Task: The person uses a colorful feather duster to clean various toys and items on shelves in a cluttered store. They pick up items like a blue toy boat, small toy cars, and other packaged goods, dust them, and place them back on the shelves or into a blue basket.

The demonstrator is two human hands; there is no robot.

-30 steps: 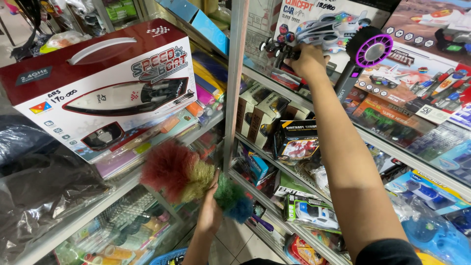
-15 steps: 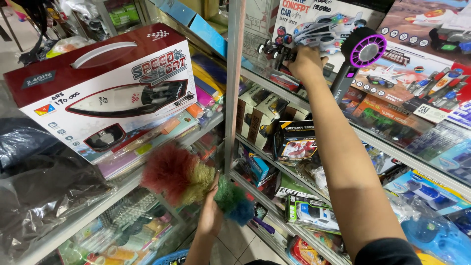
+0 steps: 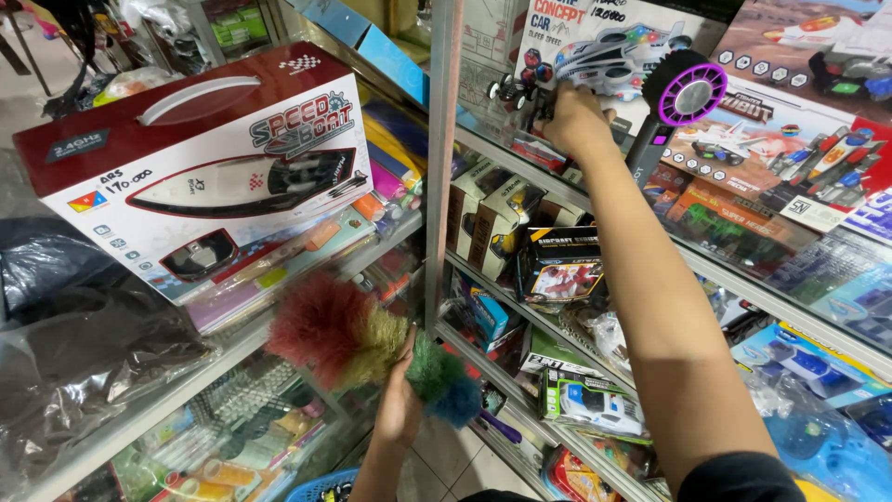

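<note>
Up on the top glass shelf (image 3: 520, 163), the right hand (image 3: 574, 121) has its fingers closed around a toy plane (image 3: 618, 56) with a white body and coloured lights; the plane sits just above and beyond the fingertips, against the printed toy boxes (image 3: 790, 177) behind it. Just to the right of those fingers stands a black handheld fan (image 3: 683, 98) with a purple ring. Below the wrist, on the next shelf down, lie small boxed toy cars (image 3: 557, 270). Lower, the left hand (image 3: 400, 409) has its fingers clenched on the middle of a feather duster (image 3: 339, 335): its red and yellow tuft spreads to the left of the fingers, its green and blue tuft to the right. Above and left of that hand, a big red-and-white boat box (image 3: 204, 177) rests tilted on the neighbouring shelf, with black plastic bags (image 3: 84, 316) further left
</note>
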